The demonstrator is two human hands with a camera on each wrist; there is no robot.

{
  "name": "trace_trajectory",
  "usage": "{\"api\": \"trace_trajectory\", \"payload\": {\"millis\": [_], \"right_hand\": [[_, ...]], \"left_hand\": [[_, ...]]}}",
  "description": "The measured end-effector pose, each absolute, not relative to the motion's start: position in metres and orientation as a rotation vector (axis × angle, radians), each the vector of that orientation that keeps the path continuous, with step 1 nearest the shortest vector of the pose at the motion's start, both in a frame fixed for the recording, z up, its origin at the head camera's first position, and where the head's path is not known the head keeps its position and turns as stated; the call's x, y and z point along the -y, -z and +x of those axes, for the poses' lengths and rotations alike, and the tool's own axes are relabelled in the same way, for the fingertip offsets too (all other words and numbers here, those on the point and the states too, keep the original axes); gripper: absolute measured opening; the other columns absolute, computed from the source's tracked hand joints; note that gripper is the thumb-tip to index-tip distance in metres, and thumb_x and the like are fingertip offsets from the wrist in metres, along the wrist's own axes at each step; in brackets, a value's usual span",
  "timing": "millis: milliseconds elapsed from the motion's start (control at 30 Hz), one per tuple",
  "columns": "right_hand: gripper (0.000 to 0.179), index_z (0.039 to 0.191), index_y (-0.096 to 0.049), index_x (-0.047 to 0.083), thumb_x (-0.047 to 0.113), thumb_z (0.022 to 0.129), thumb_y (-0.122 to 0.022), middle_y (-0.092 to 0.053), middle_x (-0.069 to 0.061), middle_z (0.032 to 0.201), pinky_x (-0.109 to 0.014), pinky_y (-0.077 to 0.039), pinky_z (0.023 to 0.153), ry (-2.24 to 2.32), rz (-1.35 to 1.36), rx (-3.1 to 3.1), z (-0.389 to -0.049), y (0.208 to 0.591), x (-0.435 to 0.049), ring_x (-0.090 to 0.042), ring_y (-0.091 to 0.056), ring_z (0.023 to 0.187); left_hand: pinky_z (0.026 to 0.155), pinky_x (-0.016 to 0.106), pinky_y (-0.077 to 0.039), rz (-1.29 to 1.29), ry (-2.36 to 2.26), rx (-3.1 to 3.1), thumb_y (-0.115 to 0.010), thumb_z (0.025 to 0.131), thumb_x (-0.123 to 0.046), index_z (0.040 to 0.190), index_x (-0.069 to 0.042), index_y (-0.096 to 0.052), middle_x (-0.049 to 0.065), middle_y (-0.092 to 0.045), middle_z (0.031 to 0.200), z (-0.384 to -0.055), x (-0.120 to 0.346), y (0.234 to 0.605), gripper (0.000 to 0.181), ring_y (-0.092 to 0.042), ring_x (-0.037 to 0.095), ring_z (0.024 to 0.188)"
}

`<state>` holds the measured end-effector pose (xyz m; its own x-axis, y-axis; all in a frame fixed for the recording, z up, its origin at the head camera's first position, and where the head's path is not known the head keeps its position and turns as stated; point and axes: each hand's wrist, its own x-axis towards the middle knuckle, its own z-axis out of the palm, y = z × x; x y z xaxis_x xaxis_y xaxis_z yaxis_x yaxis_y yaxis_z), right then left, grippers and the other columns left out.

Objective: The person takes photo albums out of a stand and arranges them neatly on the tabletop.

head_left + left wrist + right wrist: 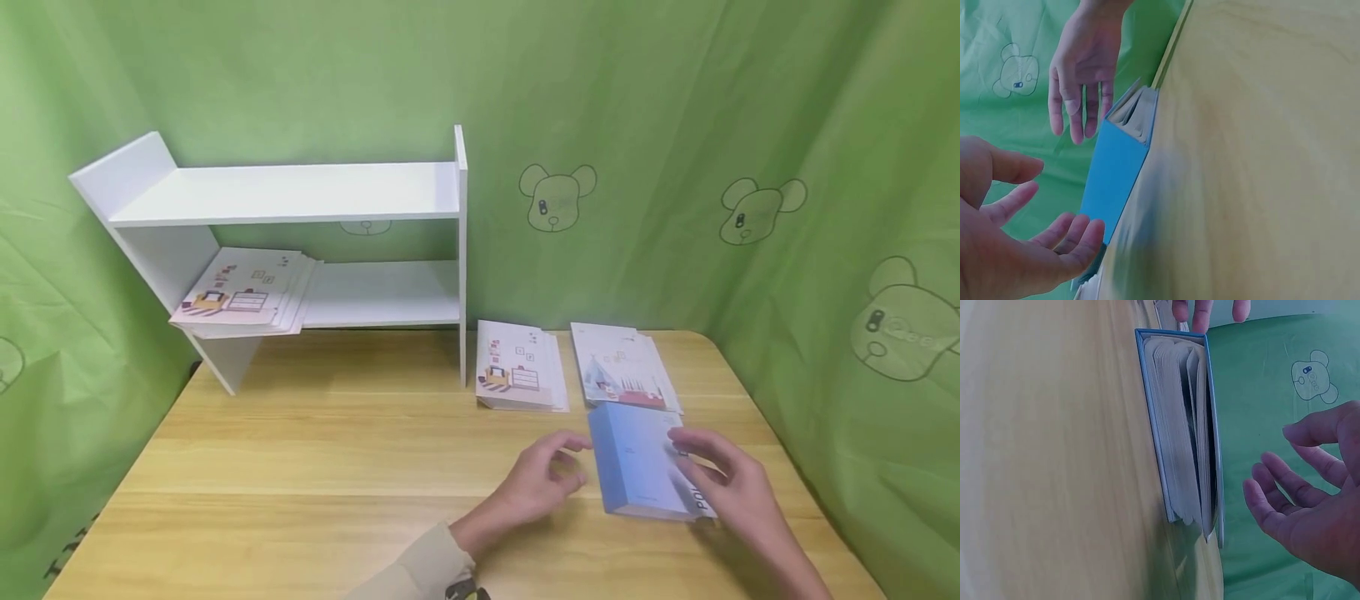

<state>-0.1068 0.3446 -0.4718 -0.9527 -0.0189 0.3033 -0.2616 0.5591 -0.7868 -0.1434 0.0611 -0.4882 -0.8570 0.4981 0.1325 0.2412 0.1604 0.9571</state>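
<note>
- A thick blue book (647, 462) is lying flat on the wooden worktop (315, 467), near its right edge, its spine facing left and its cover lettering partly hiding behind the right hand.
- The left hand (536, 479) is hovering just beside the spine, fingers and thumb curving loosely apart and gripping nothing.
- The right hand (731, 483) is hanging by the book's right side, above the worktop; its fingers are bending gently, thumb apart, and it is holding nothing.
- In the right wrist view, the book's page edges are showing between its covers.
- Toward the far right corner, a stack of booklets with a tent picture (622, 367) is lying just beyond the book; whether they are touching, I cannot tell.
- Along the far edge, a stack of booklets with a room picture (517, 367) is lying between that stack and a white shelf unit (300, 193).
- The shelf unit is standing toward the far left corner, its lower shelf carrying another booklet stack (243, 287) at the left end.
- A green curtain (315, 75) with bear faces is hanging behind the far edge.
- A beige sleeve (431, 562) is covering the left forearm.
</note>
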Motion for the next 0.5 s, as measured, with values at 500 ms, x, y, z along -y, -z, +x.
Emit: {"api": "trace_trajectory", "payload": {"millis": [500], "right_hand": [[0.035,0.130,-0.063,-0.001,0.000,0.096,-0.069,-0.065,-0.022,0.128,-0.010,-0.051,0.093,-1.388,0.284,2.502,-0.119,0.465,-0.330,0.000,-0.062,0.114]], "left_hand": [[0.090,0.022,-0.056,0.684,-1.877,-2.247,-0.069,0.094,-0.002,0.130,-0.015,-0.063,0.002,-0.062,0.132,-0.157,-0.044,0.479,0.039,-0.064,0.027,0.114]]}}
